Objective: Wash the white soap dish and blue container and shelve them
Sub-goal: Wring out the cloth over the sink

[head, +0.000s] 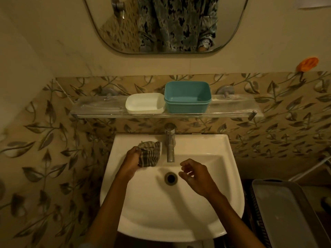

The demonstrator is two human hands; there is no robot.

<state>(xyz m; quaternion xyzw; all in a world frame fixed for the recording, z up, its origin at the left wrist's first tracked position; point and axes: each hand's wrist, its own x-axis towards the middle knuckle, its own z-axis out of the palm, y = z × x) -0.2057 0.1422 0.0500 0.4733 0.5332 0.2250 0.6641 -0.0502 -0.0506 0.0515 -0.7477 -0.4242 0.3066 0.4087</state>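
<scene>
The white soap dish stands on the glass shelf above the basin, and the blue container stands just beside it on its right, their sides touching or almost touching; both are upright with the open side up, and both look empty. The shelf is fixed on the wall with the leaf-pattern tiles, under the rounded mirror. Below the shelf is the white washbasin, with a metal tap at the back middle and the drain hole in the bowl. The left hand is closed around a striped grey cloth, which is bunched together and held over the back left part of the basin, just to the left of the tap. The right hand holds nothing; its fingers are loosely curled and a little apart, and it hovers over the bowl to the right of the drain hole. No water is seen coming from the tap. At the lower right, beside the basin, there is a grey plastic basket with a flat lid on top. On the wall at the upper right an orange thing is stuck, but I cannot tell what it is
</scene>
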